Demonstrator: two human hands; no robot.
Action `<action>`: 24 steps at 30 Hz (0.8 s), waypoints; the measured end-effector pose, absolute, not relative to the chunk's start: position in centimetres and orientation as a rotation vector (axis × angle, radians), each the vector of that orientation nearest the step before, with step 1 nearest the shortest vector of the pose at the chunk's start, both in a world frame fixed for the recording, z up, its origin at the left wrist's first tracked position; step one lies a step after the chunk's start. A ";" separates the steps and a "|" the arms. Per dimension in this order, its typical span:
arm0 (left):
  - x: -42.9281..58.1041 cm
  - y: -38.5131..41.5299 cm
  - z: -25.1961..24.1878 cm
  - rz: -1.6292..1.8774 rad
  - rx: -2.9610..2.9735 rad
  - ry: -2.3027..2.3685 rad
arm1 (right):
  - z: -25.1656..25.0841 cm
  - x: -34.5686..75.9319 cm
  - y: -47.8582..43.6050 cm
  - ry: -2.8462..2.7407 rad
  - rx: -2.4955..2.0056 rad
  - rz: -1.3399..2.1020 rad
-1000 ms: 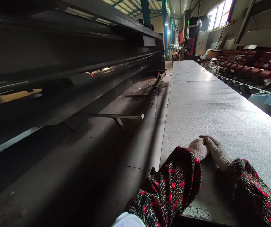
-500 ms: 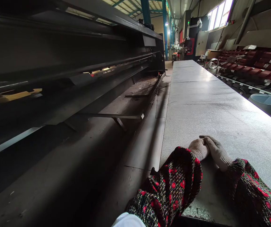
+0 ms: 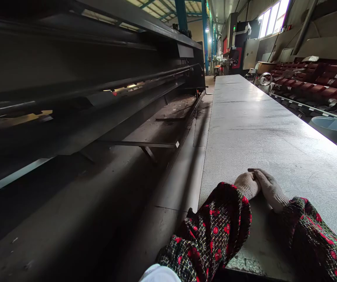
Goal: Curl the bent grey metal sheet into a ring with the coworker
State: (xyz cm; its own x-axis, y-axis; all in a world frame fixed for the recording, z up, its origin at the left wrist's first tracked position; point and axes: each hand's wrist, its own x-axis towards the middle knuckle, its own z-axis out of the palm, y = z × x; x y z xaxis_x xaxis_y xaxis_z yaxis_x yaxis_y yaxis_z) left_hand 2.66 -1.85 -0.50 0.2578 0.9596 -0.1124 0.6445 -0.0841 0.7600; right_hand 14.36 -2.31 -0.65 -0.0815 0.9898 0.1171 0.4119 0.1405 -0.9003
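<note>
My left hand (image 3: 247, 185), in a pale knit glove, rests on a long metal sheet (image 3: 238, 133) near its close end. Over it lies my right hand (image 3: 270, 188), gloved the same way, with its fingers stretched out and flat across the left one. The two hands touch each other. The fingers of the left hand are hidden beneath the right. No tool or part shows in either hand. Both forearms wear dark sleeves (image 3: 215, 227) with a red pattern.
Along the left runs a large dark machine (image 3: 68, 66), with a metal bar (image 3: 145, 144) low beside it. To the right stand a light blue bucket (image 3: 331, 129) and dark red stacked parts (image 3: 312, 84). A handwheel (image 3: 265, 79) is beyond the sheet's right edge.
</note>
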 end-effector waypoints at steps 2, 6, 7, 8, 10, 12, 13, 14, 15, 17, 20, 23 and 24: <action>2.7 -1.8 -0.6 0.557 1.813 1.468 | -0.7 14.4 -2.2 -1.624 -1.380 0.918; 2.8 -1.8 -0.6 0.560 1.815 1.465 | -1.0 14.4 -2.1 -1.633 -1.375 0.905; 2.8 -1.8 -0.6 0.559 1.814 1.464 | -1.0 14.4 -2.1 -1.633 -1.375 0.902; 2.8 -1.8 -0.6 0.562 1.813 1.461 | -1.0 14.4 -2.1 -1.631 -1.372 0.901; 2.8 -1.8 -0.6 0.566 1.812 1.463 | -1.0 14.4 -2.2 -1.623 -1.362 0.902; 2.8 -1.7 -0.6 0.567 1.810 1.468 | -1.0 14.4 -2.3 -1.618 -1.350 0.898; 2.8 -1.7 -0.7 0.566 1.811 1.471 | -1.0 14.4 -2.3 -1.617 -1.348 0.893; 2.7 -1.7 -0.7 0.562 1.811 1.472 | -1.0 14.4 -2.3 -1.618 -1.349 0.886; 2.7 -1.7 -0.7 0.559 1.810 1.470 | -1.0 14.4 -2.3 -1.621 -1.351 0.878; 2.7 -1.7 -0.7 0.549 1.803 1.463 | -1.0 14.3 -2.3 -1.628 -1.354 0.868; 2.7 -1.8 -0.4 0.551 1.794 1.469 | -0.9 14.3 -2.3 -1.631 -1.358 0.877; 2.8 -1.9 -0.3 0.549 1.787 1.488 | -0.7 14.3 -2.4 -1.617 -1.362 0.891; 2.8 -1.9 -0.4 0.546 1.787 1.491 | -0.6 14.3 -2.5 -1.614 -1.363 0.895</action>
State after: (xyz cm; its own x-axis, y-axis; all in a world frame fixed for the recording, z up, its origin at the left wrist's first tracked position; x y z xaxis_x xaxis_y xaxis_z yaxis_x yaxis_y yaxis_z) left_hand 2.79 -1.87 -0.37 0.2363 0.9629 -0.1304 0.6510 -0.0573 0.7569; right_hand 14.29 -2.46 -0.64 -0.0753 0.9870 0.1418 0.4021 0.1601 -0.9015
